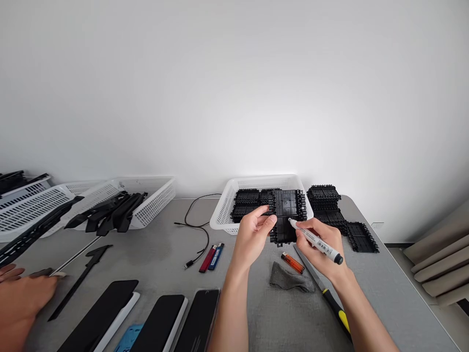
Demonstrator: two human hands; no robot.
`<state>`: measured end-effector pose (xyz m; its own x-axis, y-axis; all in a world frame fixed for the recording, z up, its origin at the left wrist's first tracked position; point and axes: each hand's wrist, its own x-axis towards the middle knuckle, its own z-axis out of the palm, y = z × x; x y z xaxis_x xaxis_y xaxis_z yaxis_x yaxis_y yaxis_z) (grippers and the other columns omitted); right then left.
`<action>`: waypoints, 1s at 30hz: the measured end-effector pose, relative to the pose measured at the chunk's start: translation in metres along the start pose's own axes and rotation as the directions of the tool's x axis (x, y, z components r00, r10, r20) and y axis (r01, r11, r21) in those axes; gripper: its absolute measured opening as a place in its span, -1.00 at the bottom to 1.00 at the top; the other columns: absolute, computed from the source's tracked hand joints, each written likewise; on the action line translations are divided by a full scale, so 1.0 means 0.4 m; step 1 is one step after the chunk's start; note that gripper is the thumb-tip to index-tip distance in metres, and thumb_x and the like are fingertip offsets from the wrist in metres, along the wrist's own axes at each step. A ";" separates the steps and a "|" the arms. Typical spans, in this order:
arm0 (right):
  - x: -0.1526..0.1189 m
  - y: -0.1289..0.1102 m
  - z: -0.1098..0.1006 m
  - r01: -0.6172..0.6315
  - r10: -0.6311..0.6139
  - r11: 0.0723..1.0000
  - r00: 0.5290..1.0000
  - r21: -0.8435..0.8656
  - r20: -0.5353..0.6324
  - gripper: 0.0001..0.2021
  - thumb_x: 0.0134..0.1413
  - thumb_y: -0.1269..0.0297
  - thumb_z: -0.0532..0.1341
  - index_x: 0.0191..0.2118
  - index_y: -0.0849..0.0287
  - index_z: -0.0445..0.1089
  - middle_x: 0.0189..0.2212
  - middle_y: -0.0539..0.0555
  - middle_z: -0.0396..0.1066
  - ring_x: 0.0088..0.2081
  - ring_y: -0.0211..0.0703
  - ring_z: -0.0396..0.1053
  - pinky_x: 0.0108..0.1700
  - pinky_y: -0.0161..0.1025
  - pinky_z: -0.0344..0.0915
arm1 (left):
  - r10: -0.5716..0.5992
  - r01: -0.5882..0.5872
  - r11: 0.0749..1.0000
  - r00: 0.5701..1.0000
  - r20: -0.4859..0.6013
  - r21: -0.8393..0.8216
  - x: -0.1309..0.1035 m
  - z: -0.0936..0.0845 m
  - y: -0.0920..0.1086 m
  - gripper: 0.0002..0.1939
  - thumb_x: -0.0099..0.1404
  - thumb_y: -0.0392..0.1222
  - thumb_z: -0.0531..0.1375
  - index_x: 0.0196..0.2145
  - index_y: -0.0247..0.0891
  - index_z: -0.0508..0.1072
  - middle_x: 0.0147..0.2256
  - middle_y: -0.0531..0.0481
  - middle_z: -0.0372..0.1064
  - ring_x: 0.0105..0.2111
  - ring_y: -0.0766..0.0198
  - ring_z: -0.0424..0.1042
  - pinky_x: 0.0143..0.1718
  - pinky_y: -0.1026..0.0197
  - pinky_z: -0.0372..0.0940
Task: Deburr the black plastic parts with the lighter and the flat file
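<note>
My left hand (252, 239) grips the left side of a black plastic part (287, 203) with toothed edges, held up above the table. In my right hand (326, 244) is a white marker (317, 239) with a black end, its tip pointing at the face of the part. Behind the part stands a white basket (223, 210) with several similar black parts (247, 198) in it. Below my hands lie an orange lighter (292, 262), a grey cloth (287, 278) and a file (331, 303) with a black and yellow handle.
More black parts (324, 203) are stacked at the right edge. A cable (203, 230), red and blue boxes (208, 259), phones (164, 322) and a black caliper (84, 274) lie to the left. Another person's hands (27, 293) work at far left, near baskets (156, 200) of black strips.
</note>
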<state>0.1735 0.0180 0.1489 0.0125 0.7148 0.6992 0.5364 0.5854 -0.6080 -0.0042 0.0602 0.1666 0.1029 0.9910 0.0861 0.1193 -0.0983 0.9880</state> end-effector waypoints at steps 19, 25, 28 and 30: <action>-0.011 0.007 0.001 0.045 -0.055 0.998 0.975 -0.054 -0.216 -0.96 0.21 0.35 0.23 -0.26 0.11 0.44 -0.55 -0.05 0.40 -0.63 -0.34 0.22 -0.57 -0.35 0.18 | -0.096 0.095 0.995 0.995 -0.016 -0.035 0.006 -0.014 -0.026 -0.13 0.16 0.25 0.30 0.26 -0.37 0.29 -0.17 -0.21 0.55 -0.16 0.05 0.52 -0.30 0.19 0.36; -0.011 -0.001 -0.018 -0.035 0.057 0.995 0.971 0.098 -0.232 -0.84 0.24 0.27 0.24 -0.10 0.11 0.50 -0.41 0.05 0.50 -0.50 -0.21 0.41 -0.50 -0.29 0.33 | -0.094 0.095 0.995 0.995 0.043 -0.019 -0.004 -0.003 -0.005 -0.18 0.14 0.19 0.33 0.20 -0.42 0.34 -0.21 -0.22 0.55 -0.17 0.05 0.52 -0.29 0.19 0.36; -0.005 -0.007 -0.021 -0.041 0.056 0.995 0.982 0.088 -0.182 -0.81 0.27 0.30 0.19 -0.08 0.10 0.52 -0.35 0.07 0.51 -0.47 -0.21 0.42 -0.44 -0.26 0.37 | -0.089 0.091 0.995 0.992 0.088 -0.027 -0.011 0.005 0.009 -0.22 0.13 0.15 0.34 0.17 -0.42 0.38 -0.17 -0.25 0.55 -0.14 0.03 0.52 -0.25 0.18 0.37; 0.000 -0.009 -0.021 -0.042 0.053 0.997 0.983 0.064 -0.177 -0.80 0.26 0.32 0.20 -0.07 0.10 0.52 -0.34 0.07 0.50 -0.47 -0.22 0.40 -0.43 -0.26 0.36 | -0.086 0.088 0.996 0.992 0.090 -0.019 -0.015 0.007 0.016 -0.24 0.13 0.13 0.35 0.15 -0.43 0.39 -0.16 -0.26 0.54 -0.14 0.03 0.53 -0.24 0.17 0.38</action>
<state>0.1785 0.0125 0.1541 0.1900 0.6657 0.7217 0.4799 0.5783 -0.6598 -0.0012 0.0534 0.1720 0.1810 0.9834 -0.0114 0.1091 -0.0086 0.9940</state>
